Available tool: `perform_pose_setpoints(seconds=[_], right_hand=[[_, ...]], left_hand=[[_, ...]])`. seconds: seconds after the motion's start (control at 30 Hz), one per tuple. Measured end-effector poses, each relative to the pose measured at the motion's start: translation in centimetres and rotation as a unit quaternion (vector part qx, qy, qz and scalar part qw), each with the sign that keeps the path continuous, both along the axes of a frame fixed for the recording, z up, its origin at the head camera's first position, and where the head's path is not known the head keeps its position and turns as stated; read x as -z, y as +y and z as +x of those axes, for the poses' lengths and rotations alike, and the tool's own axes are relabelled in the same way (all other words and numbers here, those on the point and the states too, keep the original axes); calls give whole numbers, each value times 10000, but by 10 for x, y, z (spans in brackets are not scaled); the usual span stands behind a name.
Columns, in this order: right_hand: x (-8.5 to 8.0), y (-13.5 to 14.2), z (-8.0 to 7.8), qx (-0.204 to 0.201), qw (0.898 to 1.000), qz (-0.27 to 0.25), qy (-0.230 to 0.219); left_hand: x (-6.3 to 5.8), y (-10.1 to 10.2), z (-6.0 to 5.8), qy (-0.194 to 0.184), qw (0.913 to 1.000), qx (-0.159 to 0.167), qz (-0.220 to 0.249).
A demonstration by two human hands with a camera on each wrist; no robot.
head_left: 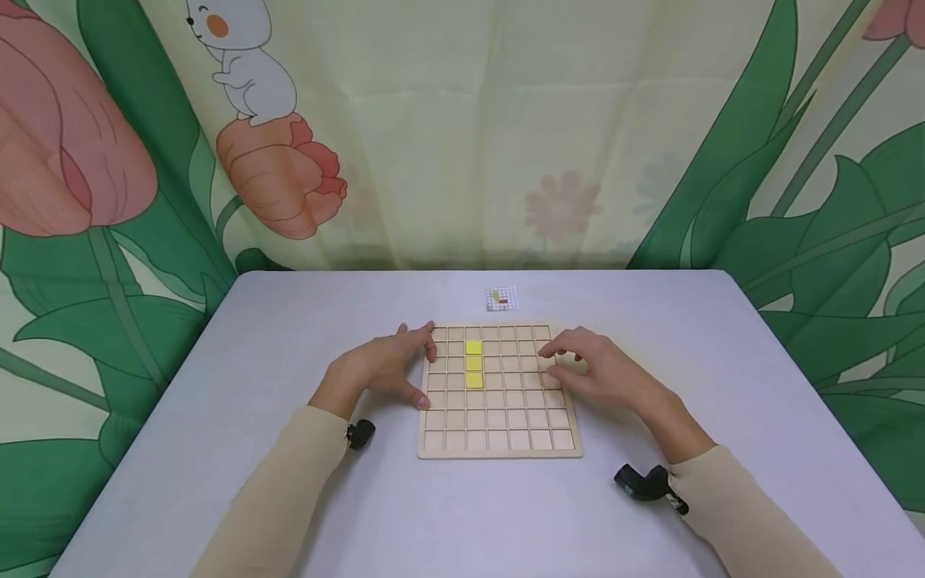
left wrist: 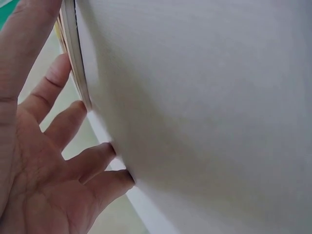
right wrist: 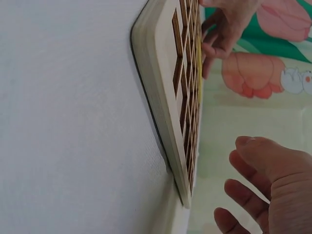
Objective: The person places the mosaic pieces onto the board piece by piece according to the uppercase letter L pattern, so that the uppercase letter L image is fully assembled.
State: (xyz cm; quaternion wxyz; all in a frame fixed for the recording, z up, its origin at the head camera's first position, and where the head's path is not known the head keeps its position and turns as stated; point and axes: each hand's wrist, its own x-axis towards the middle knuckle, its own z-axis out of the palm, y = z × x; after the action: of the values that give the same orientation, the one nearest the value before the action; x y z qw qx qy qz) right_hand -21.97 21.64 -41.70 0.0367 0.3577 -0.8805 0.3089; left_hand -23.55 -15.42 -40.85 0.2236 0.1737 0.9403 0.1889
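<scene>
A square wooden grid board (head_left: 508, 419) lies on the table, with several yellow square tiles (head_left: 474, 363) in a vertical row in one column, left of its middle. Along the board's left edge rests my left hand (head_left: 379, 361), its fingers spread, thumb and fingertips at the frame; the left wrist view shows its fingers (left wrist: 66, 122) against the board's side and the tabletop. My right hand (head_left: 600, 365) hovers over the right edge of the grid. Seen from the right wrist, the right hand (right wrist: 287, 180) has loosely bent fingers, apart from the board, with nothing between them.
Behind the board lies a small printed grid card (head_left: 502, 299) with coloured squares. A white cloth covers the table (head_left: 325, 514). At the table's back hangs a curtain (head_left: 448, 144) printed with flowers and a rabbit. Small black cameras (head_left: 643, 484) sit at both wrists.
</scene>
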Motion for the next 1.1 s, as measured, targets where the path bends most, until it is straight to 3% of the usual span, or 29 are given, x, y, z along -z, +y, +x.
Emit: perform_pose_setpoints(seconds=[0.47,0.73,0.97,1.1], right_hand=[[-14,29,-6,213,9977,148,633],[-14,39,-10,295,9985,360,292],[-17,53,-17,356,9973,371,526],[-15,63,-16,539,9964,486,433]], left_hand=[[-2,1,0,-86,9999,34,80],[1,-6,3,-75,9998,79,137],[0,-4,2,79,9998,134,155],[0,0,0,80,9998,168,116]])
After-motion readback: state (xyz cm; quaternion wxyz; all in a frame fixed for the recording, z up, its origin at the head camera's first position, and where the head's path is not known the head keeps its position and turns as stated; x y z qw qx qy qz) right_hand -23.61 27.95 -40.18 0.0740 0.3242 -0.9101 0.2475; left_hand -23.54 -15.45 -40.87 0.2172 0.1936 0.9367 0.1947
